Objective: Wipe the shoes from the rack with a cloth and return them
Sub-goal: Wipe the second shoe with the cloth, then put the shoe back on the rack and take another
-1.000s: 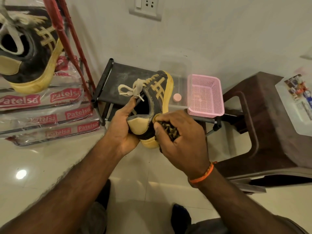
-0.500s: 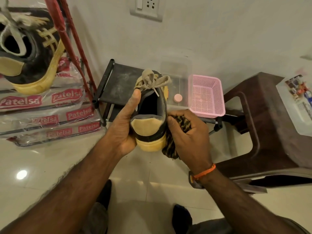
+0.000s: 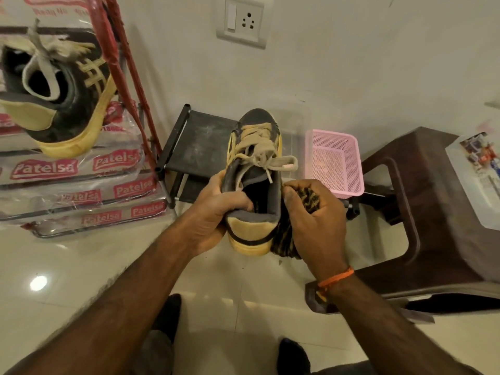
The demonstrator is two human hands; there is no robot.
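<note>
**A:** What do you have in the hands?

**B:** I have my left hand (image 3: 213, 209) wrapped round the heel collar of a black suede sneaker with a yellow rubber sole and beige laces (image 3: 255, 169). The thumb lies along the outer left side and the fingertips (image 3: 243, 204) curl over the collar into the shoe's opening. The toe points away from me, heel towards me, sole downward.

**A:** And the right?

**B:** My right hand (image 3: 316, 226) is closed round a bunched dark cloth with a tan striped pattern (image 3: 284, 236), pressing it against the sneaker's right flank. A fold shows between thumb and forefinger, and more hangs below the palm beside the heel. An orange thread band (image 3: 335, 278) circles that wrist.

**A:** Where is the rack?

**B:** Just beyond my fingertips, behind the shoe, stands a low black shoe rack with a dusty fabric shelf (image 3: 200, 139). A pink perforated plastic basket (image 3: 334, 161) sits past my right knuckles, and a dark brown plastic stool (image 3: 433, 212) is further right, carrying a clear plastic box (image 3: 476, 182) whose printing I cannot read.

**A:** Any writing?

**B:** Up and left of my left hand, the matching black and yellow sneaker (image 3: 59, 98) rests on stacked clear wrapped packs (image 3: 81, 196) with red labels reading "Patelsa". A red metal frame (image 3: 127, 77) leans beside them. A white wall switch and socket plate (image 3: 240, 21) sits above.
</note>
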